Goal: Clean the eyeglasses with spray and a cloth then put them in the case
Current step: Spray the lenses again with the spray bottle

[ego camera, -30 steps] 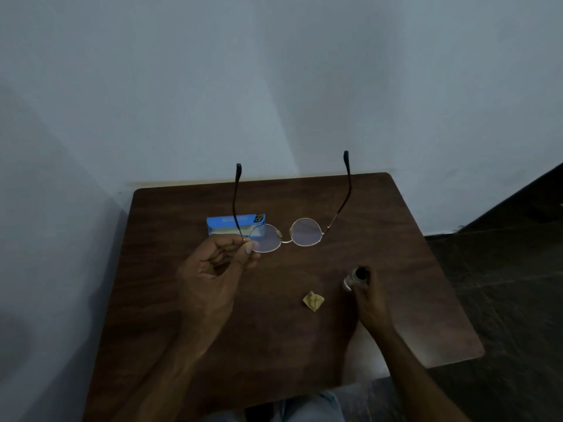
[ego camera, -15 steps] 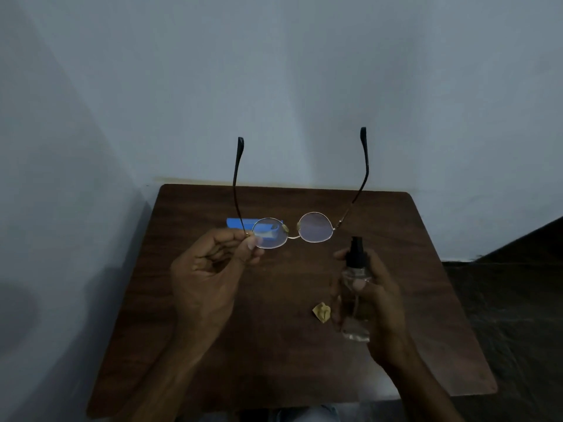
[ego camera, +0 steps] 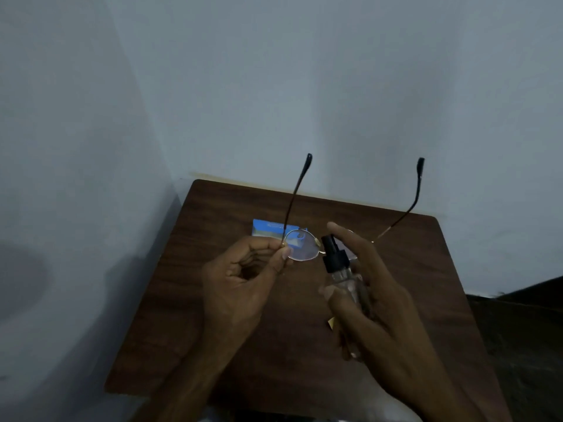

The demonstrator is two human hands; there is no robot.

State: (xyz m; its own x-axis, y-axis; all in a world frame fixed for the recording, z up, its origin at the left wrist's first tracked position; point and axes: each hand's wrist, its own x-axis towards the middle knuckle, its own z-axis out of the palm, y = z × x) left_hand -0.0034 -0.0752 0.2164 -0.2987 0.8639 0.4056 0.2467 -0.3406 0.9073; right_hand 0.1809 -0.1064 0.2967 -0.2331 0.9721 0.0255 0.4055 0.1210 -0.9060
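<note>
Left hand (ego camera: 243,278) pinches eyeglasses (ego camera: 300,247) at their left hinge only, right hand (ego camera: 377,303) wraps spray bottle (ego camera: 333,258) held close by them: a bump could twist them from that pinch.

Two hands in view, a left hand (ego camera: 240,281) and a right hand (ego camera: 374,303). One pair of eyeglasses (ego camera: 316,242) with two round lenses (ego camera: 300,249), one of them mostly hidden, and two dark-tipped temple arms (ego camera: 294,196). One clear spray bottle (ego camera: 338,264) with a single black nozzle. One blue box (ego camera: 268,228). One yellow cloth (ego camera: 331,323), with only a corner showing. One wooden table (ego camera: 213,300).
</note>
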